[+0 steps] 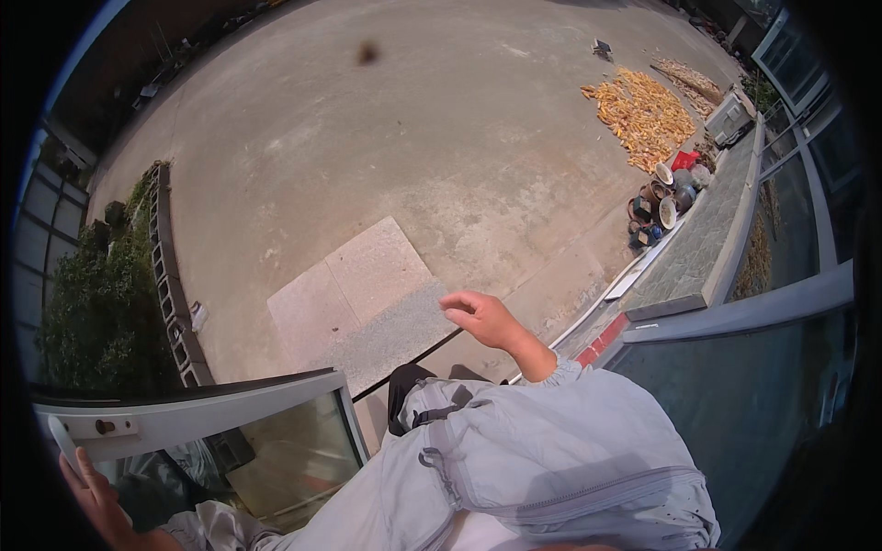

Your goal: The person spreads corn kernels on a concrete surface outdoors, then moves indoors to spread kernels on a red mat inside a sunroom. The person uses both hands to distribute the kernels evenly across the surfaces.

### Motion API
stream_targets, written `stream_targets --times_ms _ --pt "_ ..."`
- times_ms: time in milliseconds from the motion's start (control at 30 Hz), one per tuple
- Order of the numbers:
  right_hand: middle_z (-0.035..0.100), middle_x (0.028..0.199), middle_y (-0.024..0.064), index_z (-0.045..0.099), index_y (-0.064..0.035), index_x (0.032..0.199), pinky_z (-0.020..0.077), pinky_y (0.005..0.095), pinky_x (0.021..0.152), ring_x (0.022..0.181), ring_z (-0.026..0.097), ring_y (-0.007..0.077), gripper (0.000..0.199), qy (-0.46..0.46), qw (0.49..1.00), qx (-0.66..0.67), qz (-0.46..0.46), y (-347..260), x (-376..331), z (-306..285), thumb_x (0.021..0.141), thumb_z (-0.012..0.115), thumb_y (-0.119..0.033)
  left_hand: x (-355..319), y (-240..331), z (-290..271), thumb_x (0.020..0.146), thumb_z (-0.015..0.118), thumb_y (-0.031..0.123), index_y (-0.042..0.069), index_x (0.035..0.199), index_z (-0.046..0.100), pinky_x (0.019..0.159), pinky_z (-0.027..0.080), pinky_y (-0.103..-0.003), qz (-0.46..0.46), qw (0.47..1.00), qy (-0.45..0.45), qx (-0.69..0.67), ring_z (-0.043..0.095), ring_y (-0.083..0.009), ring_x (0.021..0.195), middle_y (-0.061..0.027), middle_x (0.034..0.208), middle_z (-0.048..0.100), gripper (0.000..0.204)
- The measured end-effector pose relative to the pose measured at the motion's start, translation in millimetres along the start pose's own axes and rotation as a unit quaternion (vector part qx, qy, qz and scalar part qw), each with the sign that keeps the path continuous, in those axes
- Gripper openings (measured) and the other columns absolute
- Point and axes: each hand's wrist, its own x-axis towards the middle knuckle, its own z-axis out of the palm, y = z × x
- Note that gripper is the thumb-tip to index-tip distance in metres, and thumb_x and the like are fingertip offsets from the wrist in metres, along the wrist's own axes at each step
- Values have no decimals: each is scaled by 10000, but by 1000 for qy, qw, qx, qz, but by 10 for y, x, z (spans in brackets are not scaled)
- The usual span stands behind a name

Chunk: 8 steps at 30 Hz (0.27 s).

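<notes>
At the lower left, my left hand (99, 503) is closed around the white door handle (62, 443) of a white-framed glass door (266, 404). Part of its grip is cut off by the dark rim of the picture. My right hand (484, 319) hangs in front of my body with the thumb a little apart from loosely bent fingers, holding nothing. It is nearest to the stone step slabs (367, 298) on the ground below. A light grey long-sleeved jacket (570, 441) with dark straps covers my arms and body.
A concrete yard (367, 138) stretches ahead. To the right lie corn cobs (643, 115), flowerpots (668, 211) and a stone ledge (684, 257) below windows. On the left, a block border (165, 275) edges green shrubs (110, 312). Another glass pane (735, 386) stands at my right.
</notes>
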Motion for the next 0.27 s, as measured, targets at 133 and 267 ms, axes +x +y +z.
stream_targets --times_ms 133,267 --pt "650 1044 84 596 -22 1119 478 287 830 956 617 159 284 -6 999 36 21 193 550 35 872 584 -161 454 -650 -177 930 455 472 41 1207 494 645 409 -259 21 984 46 171 501 -154 693 -91 821 550 514" --pt "638 1025 93 577 16 1108 484 287 835 939 613 170 247 48 984 162 61 686 968 -12 888 558 -94 655 -705 -263 924 443 494 85 1241 497 762 424 -293 -142 978 -12 153 538 -191 817 -137 951 578 520"
